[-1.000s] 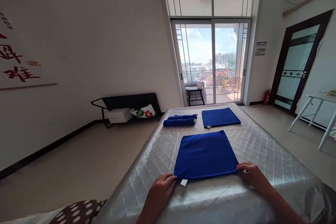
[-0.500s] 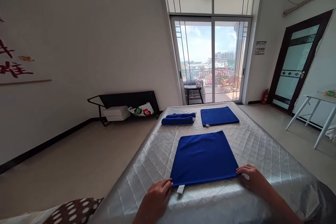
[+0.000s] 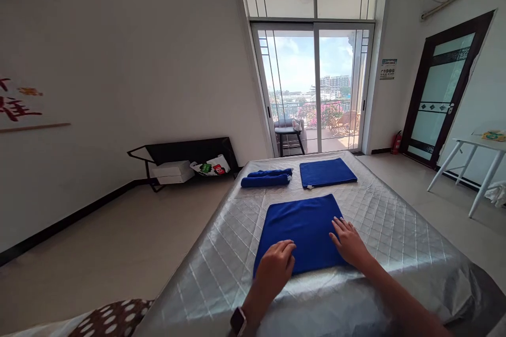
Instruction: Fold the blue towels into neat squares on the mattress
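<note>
A blue folded cloth (image 3: 306,221), roughly square, lies flat on the silver quilted cover (image 3: 213,253) of a bed or table. Over its near left part is my left hand (image 3: 276,262), palm down with fingers slightly bent, a watch (image 3: 237,321) on the wrist. My right hand (image 3: 350,242) rests at the cloth's right edge, fingers extended and flat. Neither hand grips anything. Farther back lie a second flat blue cloth (image 3: 328,172) with a small white tag and a pair of rolled blue cloths (image 3: 266,178). My left hand and forearm cover the near left corner of the front cloth.
On the floor at the left wall stands a black rack (image 3: 185,150) with a white box (image 3: 172,172) and a printed bag (image 3: 211,167). A white table (image 3: 478,142) is at right, near a dark-framed door (image 3: 446,89). Brown dotted fabric (image 3: 114,318) shows at the lower left.
Both hands have let go of the front cloth's near corners. They have moved inward and away from me onto the cloth. The view has shifted slightly.
</note>
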### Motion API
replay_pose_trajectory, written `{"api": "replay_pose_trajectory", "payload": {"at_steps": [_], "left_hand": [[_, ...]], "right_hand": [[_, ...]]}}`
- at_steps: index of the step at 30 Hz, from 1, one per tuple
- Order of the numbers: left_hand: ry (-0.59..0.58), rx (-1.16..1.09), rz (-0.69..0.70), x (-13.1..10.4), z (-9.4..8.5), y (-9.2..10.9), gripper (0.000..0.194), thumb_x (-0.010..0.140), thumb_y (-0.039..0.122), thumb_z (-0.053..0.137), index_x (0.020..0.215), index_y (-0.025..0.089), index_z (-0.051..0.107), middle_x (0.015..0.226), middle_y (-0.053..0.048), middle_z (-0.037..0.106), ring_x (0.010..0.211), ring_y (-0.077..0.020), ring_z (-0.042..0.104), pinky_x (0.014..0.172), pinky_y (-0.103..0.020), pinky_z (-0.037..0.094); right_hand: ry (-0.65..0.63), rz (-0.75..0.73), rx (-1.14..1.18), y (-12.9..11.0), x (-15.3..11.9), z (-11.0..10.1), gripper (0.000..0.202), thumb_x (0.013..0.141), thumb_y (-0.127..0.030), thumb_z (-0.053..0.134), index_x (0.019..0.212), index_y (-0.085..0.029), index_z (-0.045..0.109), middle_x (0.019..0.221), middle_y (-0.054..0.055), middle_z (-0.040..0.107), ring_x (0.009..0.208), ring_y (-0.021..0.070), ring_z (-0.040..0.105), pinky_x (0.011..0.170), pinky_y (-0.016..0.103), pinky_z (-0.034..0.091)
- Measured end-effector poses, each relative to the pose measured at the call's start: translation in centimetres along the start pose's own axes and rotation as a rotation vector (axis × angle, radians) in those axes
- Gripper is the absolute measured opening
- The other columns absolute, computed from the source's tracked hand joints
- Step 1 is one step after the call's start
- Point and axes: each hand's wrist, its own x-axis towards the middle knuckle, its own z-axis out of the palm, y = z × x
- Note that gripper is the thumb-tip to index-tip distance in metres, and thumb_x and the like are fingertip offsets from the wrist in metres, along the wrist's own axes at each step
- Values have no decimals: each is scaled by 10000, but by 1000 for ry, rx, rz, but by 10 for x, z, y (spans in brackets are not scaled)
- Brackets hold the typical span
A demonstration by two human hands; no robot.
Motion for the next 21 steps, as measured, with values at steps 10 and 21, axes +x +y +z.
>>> {"api": "replay_pose_trajectory", "payload": {"at_steps": [10, 21], "left_hand": [[-228, 70, 209, 80, 103, 70, 490, 1061, 332, 352, 1528, 223, 455, 1550, -146, 513, 1461, -278, 436, 1182, -509, 377], [-302, 334, -289, 12, 55, -71, 711, 1039, 570, 202, 1577, 135, 369, 1639, -170, 347, 1518, -328, 326, 1220, -534, 296]], "right_hand": [[-112, -24, -153, 11, -3, 25, 590, 992, -213, 341, 1566, -83, 378, 1633, 147, 316, 1543, 270, 237, 1245, 467, 252], [-152, 62, -118, 10, 2, 26, 646, 1043, -411, 224, 1618, -119, 252, 1677, 99, 231, 1570, 231, 145, 1261, 445, 140]]}}
